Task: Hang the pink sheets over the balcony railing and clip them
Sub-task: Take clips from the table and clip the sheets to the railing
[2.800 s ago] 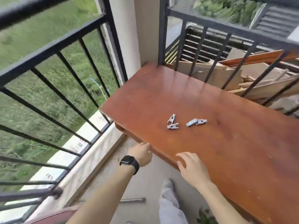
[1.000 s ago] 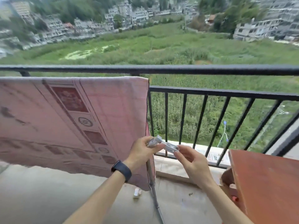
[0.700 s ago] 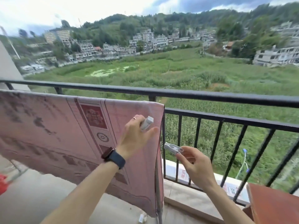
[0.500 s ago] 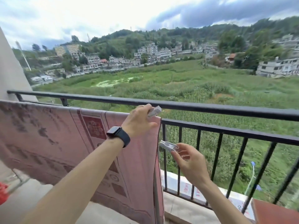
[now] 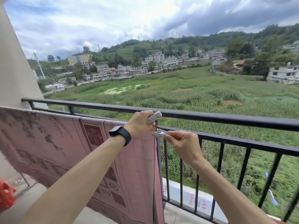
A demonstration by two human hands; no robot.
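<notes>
My left hand (image 5: 139, 123) grips a clip (image 5: 154, 116) beside the railing (image 5: 226, 118), above the pink sheet (image 5: 48, 143); at four o'clock, my right hand (image 5: 182, 143) pinches a second clip (image 5: 159, 133).

Single head cam is looking fwd and slightly down from above rail level, facing outward over the black balcony railing (image 5: 226, 119) toward fields (image 5: 178, 94) and hillside bldgs (image 5: 158, 60). Wide-angle lens is bowing the rail. Left hand (image 5: 139, 124) and right hand (image 5: 183, 143) are sitting mid-frame, near the cam; pink sheet (image 5: 48, 143) is filling lower left.
</notes>
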